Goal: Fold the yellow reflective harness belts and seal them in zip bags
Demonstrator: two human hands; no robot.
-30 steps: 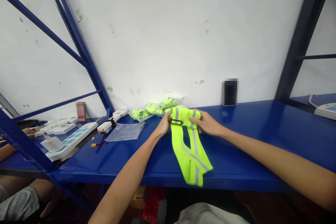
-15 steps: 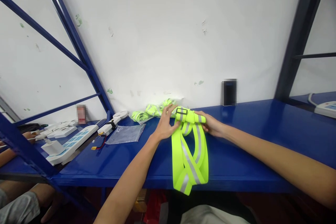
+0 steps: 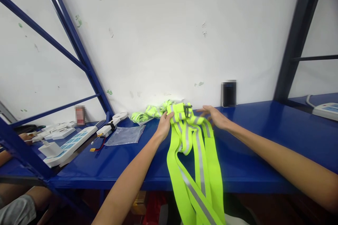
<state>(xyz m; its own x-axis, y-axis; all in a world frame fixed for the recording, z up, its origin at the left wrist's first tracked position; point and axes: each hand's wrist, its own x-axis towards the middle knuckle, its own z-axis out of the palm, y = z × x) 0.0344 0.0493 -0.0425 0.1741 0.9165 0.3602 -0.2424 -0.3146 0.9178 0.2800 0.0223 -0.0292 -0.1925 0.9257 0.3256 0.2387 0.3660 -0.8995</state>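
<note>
My left hand (image 3: pixel 165 123) is closed on the upper end of a neon-yellow reflective strap harness (image 3: pixel 201 161) with silver stripes. A dark buckle (image 3: pixel 187 110) shows at the top of the bunched part. Long loops of the strap hang over the table's front edge toward my lap. To the right of the bundle, my right hand (image 3: pixel 215 116) has its fingers apart, slightly blurred, close to the strap. Behind the left hand, several rolled neon-yellow straps (image 3: pixel 151 111) lie by the wall, partly in clear plastic.
The blue table (image 3: pixel 253 147) holds an empty zip bag (image 3: pixel 126 135), a white handheld fan (image 3: pixel 120 116) and a battery pack with wires (image 3: pixel 104 132). A white power strip (image 3: pixel 71 146) lies left of the blue frame post. A dark, pixelated object (image 3: pixel 229 94) leans on the wall. Another person's hand (image 3: pixel 25 137) is at far left.
The strap bundle has loosened, and its loops now hang much lower past the table edge. My right hand has let go of the bundle and opened. My left hand still grips it.
</note>
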